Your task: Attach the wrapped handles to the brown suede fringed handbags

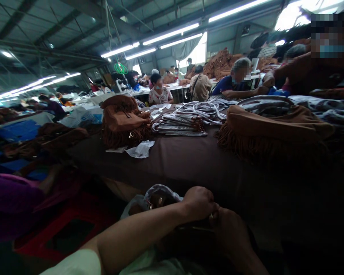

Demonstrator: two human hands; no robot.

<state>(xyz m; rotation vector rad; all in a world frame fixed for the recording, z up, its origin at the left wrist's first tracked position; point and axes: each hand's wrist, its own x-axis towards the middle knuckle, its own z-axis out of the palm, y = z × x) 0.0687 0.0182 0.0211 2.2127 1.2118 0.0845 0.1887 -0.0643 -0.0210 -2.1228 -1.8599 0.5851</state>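
At the table's near edge, my left hand (200, 201) is closed, its fingers bent down and pressed together. My right hand (228, 224) is closed too and meets it, fingertips touching. A small shiny spot shows where they meet, too small to name. Below the hands lies a dark item on my lap (189, 236) with a thin gold-coloured line, mostly lost in shadow. Beside my left forearm, a wrapped strap (162, 188) in pale covering curves over brown material with gold-coloured metal fittings (159, 201).
On the dark-covered table (186, 152) stand a fringed brown bag (123, 118), a pile of wrapped straps (180, 124) and a larger brown fringed bag (275, 122). White paper scraps (141, 149) lie in front. A red stool (60, 225) and a co-worker's purple sleeve (14, 202) are at left.
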